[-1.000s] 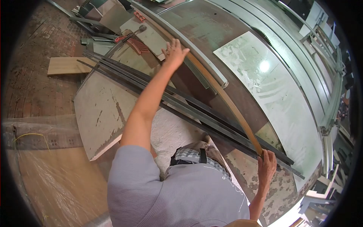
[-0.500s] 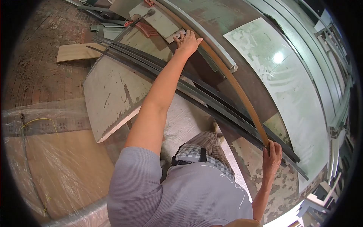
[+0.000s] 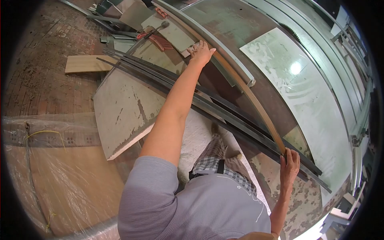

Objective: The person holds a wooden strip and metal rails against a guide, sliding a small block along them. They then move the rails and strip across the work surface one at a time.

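Note:
A long brown wooden strip (image 3: 256, 103) runs across the bench, looking curved in this wide view. My left hand (image 3: 201, 53) is over its far part, with the thumb on one side and the fingers bent on the other. My right hand (image 3: 291, 165) is closed around the near end, thumb against the strip. Beside the strip lies a pale metal-like channel (image 3: 224, 47). Several dark long bars (image 3: 224, 114) cross beneath my left arm. Part of the strip is hidden under my left hand.
A whitish, scuffed sheet (image 3: 298, 80) lies to the right. A worn board (image 3: 124, 108) and a small plywood piece (image 3: 86, 64) are at left. Plastic-wrapped boards (image 3: 72, 184) stand nearer me. A red-orange piece (image 3: 161, 42) lies at the back.
The camera view has shifted, so the bench appears slightly lower and farther right. My left hand's fingers look more drawn in. My right hand stays on the strip's near end; my legs have moved.

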Demonstrator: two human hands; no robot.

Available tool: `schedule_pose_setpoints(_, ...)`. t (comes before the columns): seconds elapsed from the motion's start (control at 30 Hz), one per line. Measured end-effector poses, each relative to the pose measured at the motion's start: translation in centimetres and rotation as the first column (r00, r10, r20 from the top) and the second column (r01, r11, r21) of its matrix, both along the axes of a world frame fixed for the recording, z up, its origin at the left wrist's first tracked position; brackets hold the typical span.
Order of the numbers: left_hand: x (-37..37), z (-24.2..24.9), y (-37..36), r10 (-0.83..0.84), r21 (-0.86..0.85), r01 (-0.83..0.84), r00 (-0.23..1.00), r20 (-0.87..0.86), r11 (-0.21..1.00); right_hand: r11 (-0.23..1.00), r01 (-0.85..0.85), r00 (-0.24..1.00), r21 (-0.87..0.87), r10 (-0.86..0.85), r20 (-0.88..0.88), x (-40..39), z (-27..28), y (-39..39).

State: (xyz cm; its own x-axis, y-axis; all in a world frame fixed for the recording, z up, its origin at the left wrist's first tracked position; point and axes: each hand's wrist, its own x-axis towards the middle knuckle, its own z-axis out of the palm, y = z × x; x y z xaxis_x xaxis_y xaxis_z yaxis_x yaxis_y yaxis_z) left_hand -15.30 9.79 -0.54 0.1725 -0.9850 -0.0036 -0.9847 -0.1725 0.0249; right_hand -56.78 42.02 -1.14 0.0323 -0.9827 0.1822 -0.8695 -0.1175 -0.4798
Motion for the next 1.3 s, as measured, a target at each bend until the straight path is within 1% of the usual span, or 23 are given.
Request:
schedule_pose_setpoints(0.03, 0.3, 0.0, -0.3, -0.004, -0.009, 0.004, 1.000, 0.004, 1.000, 1.000, -0.004, 1.000, -0.011, 0.004, -0.005, 0.2, 0.0, -0.3)
schedule_pose_setpoints(0.13, 0.8, 0.6, -0.7, 0.002, 0.031, -0.002, 1.000, -0.002, 1.000, 0.999, -0.004, 1.000, -0.049, 0.003, -0.020, 1.1, 0.3, -0.7)
schedule_pose_setpoints(0.2, 1.2, 0.6, -1.1, 0.000, 0.015, 0.001, 1.000, -0.008, 1.000, 0.997, -0.008, 1.000, -0.072, 0.006, -0.029, 1.4, 0.4, -1.2)
schedule_pose_setpoints(0.3, 2.0, 0.2, -1.3, -0.028, -0.017, 0.029, 0.999, 0.022, 0.999, 0.999, -0.001, 0.999, -0.045, -0.001, -0.055, 1.8, 0.4, -1.5)
schedule_pose_setpoints(0.5, 2.9, 0.8, -2.7, -0.002, 0.057, -0.001, 0.999, 0.040, 0.998, 0.998, -0.007, 0.998, -0.062, 0.003, -0.063, 2.9, 0.6, -2.7)
schedule_pose_setpoints(0.57, 3.4, 1.1, -3.2, 0.002, 0.069, -0.006, 0.999, 0.053, 0.998, 0.996, -0.016, 0.994, -0.089, 0.006, -0.114, 3.4, 0.6, -3.2)
schedule_pose_setpoints(0.7, 4.5, 1.6, -4.8, 0.009, 0.109, -0.013, 0.999, 0.037, 0.994, 0.997, -0.020, 0.992, -0.076, 0.010, -0.129, 4.4, 0.5, -4.4)
schedule_pose_setpoints(0.77, 5.2, 1.7, -5.5, 0.012, 0.123, -0.018, 0.999, 0.049, 0.992, 0.994, -0.037, 0.989, -0.105, 0.021, -0.145, 5.1, 0.5, -5.1)
schedule_pose_setpoints(0.9, 6.7, 1.7, -7.0, 0.017, 0.110, -0.024, 0.998, 0.062, 0.994, 0.994, -0.026, 0.989, -0.106, 0.010, -0.146, 6.5, 0.6, -6.6)
schedule_pose_setpoints(1.0, 8.2, 1.5, -8.5, 0.025, 0.154, -0.033, 0.998, 0.052, 0.988, 0.990, -0.056, 0.990, -0.128, 0.038, -0.136, 7.5, 0.5, -7.8)
schedule_pose_setpoints(1.07, 9.1, 1.3, -9.2, 0.014, 0.089, -0.019, 0.998, 0.063, 0.996, 0.991, -0.071, 0.987, -0.109, 0.054, -0.148, 8.4, 0.6, -8.7)
schedule_pose_setpoints(1.3, 12.1, 1.3, -12.0, -0.001, 0.086, -0.005, 0.997, 0.074, 0.996, 0.991, -0.070, 0.987, -0.111, 0.053, -0.151, 11.4, 0.5, -11.3)
